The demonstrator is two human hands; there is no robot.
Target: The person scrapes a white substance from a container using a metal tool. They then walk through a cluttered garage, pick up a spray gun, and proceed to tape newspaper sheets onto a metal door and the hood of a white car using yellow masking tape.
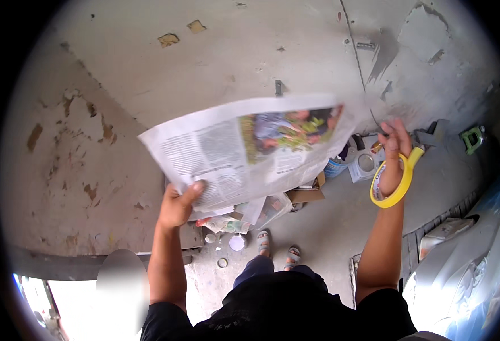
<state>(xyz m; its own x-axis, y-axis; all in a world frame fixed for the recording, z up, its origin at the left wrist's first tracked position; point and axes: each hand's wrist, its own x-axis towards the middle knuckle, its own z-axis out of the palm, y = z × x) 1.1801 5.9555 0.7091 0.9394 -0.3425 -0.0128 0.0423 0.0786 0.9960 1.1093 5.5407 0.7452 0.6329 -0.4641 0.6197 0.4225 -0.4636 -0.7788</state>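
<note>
My left hand [177, 207] grips the lower left part of a newspaper sheet [216, 148], thumb on top. The printed sheet, with a colour picture at its upper right, spreads before the wall and is blurred by motion at its right end. A roll of yellow masking tape [404, 193] hangs around my right wrist, a short end of tape sticking out at its upper right. My right hand [393, 145] is raised just beyond the sheet's right edge, its fingers extended and slightly apart. No contact with the paper can be made out there.
Ahead stands a pale wall [204, 74] with chipped paint. Below the sheet are a cardboard box [306, 196], more papers [227, 224] and a blue can [335, 166]. A green tool [472, 140] lies at far right, near plastic sheeting [471, 273]. A white lid [237, 243] lies near my feet.
</note>
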